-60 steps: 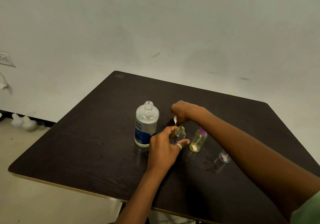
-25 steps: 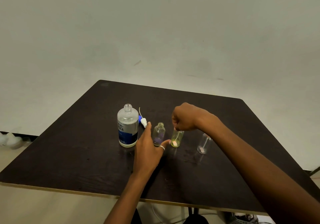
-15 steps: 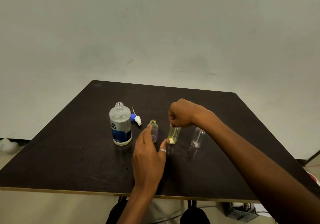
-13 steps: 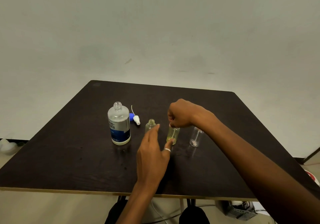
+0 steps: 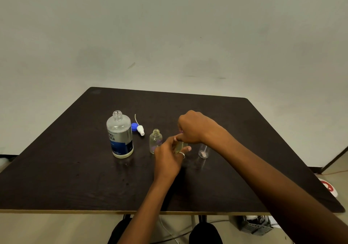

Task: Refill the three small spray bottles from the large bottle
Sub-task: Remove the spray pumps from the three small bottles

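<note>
On a dark surface (image 5: 75,168), the left hand (image 5: 169,159) curls its fingers round a yellowish spray bottle (image 5: 179,146) while the right hand (image 5: 195,128) pinches its top from above (probably unscrewing it); a sudden twist could topple the uncapped small bottle (image 5: 156,143) just beside it, or the open large bottle (image 5: 120,134) farther left.

One large bottle (image 5: 119,136), three small bottles (image 5: 156,140), one spray head (image 5: 140,129), one blue cap (image 5: 134,126)
</note>
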Available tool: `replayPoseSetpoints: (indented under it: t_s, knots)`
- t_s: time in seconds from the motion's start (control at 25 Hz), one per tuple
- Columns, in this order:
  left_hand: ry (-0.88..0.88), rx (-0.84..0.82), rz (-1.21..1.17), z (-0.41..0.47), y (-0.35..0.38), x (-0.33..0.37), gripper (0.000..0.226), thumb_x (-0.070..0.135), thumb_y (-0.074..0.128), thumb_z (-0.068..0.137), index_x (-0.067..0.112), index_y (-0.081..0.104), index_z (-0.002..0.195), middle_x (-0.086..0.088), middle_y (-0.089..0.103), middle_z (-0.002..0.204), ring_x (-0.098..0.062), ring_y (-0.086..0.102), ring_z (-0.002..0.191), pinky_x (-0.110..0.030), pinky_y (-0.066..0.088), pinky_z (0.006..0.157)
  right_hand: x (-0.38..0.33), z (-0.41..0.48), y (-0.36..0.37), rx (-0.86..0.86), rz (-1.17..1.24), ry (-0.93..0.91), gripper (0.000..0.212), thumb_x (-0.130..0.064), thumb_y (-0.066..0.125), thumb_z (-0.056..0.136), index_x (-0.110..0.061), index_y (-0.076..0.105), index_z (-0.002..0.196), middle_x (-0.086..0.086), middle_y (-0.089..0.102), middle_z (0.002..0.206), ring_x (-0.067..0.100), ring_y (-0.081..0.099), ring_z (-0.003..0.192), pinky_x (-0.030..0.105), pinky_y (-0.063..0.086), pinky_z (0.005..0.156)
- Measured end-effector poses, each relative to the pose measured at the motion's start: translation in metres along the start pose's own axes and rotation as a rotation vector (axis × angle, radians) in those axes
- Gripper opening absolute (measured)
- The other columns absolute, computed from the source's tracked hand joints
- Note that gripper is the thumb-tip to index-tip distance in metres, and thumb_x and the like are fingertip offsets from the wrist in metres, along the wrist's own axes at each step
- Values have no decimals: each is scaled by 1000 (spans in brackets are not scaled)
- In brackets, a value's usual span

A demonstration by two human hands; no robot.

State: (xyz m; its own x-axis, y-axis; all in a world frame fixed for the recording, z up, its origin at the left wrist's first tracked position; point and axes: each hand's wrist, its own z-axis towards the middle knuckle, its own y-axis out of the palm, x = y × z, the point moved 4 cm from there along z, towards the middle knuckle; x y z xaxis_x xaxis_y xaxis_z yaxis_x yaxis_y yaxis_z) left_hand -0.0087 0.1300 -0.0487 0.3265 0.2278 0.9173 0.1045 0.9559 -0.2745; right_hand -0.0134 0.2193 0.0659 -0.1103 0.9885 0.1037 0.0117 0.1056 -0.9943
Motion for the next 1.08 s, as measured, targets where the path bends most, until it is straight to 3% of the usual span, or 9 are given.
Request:
replayPoseSetpoints:
  t_s: [0.12,0.24,0.36,0.52,0.68,0.8,0.96,1.08]
  knots:
    - [-2,-30,-8,2,0,-2,33,29,83,78,29,68,108,15,71,86,6,65,83,-6,47,69,-1,-2,2,17,-9,-11,25,-28,65,88,-9,56,74,3,54,67,18,60,64,26,49,59]
    - [-23,-53,-17,4,0,-6,30,31,83,77,30,67,102,15,73,89,4,68,86,-12,52,74,-1,-2,3,-5,24,-86,7,-15,62,85,-9,66,83,4,63,78,19,61,71,30,53,66]
    - [-21,-61,-3,5,-1,-7,28,33,83,76,27,67,99,13,73,86,2,68,83,-16,54,74,0,-6,2,-55,97,-162,15,-10,63,81,-18,72,89,-2,69,86,16,62,77,31,53,72]
    - [-32,-68,-35,5,-2,-6,30,30,83,77,28,66,102,13,73,88,4,68,84,-12,53,74,4,-6,-2,-36,115,-128,20,-24,67,84,-17,69,102,-2,69,95,17,63,84,33,55,76]
    - [-10,-66,-25,5,0,-8,38,32,83,76,25,68,110,15,73,93,5,67,88,-12,53,77,5,-5,-7,63,32,22,39,-46,60,90,-15,53,66,3,56,67,21,59,64,31,47,56]
    - [1,-55,-21,6,0,-10,40,33,84,76,23,69,112,14,73,94,4,67,89,-14,54,78,-1,-4,-3,42,-22,27,38,-33,62,91,-17,44,62,2,53,65,20,59,63,30,48,56]
    - [-11,-57,-47,6,0,-12,37,32,84,76,23,69,109,11,74,90,3,69,86,-17,56,77,1,0,-2,-51,85,-71,6,-12,62,82,-15,67,80,1,67,80,17,63,74,33,56,70]
    - [-7,-57,-41,7,0,-13,35,33,84,76,25,69,106,12,73,90,3,68,86,-17,56,77,-2,-5,-9,-113,149,-158,19,-4,62,81,-18,72,90,-4,70,89,12,62,82,25,50,73]
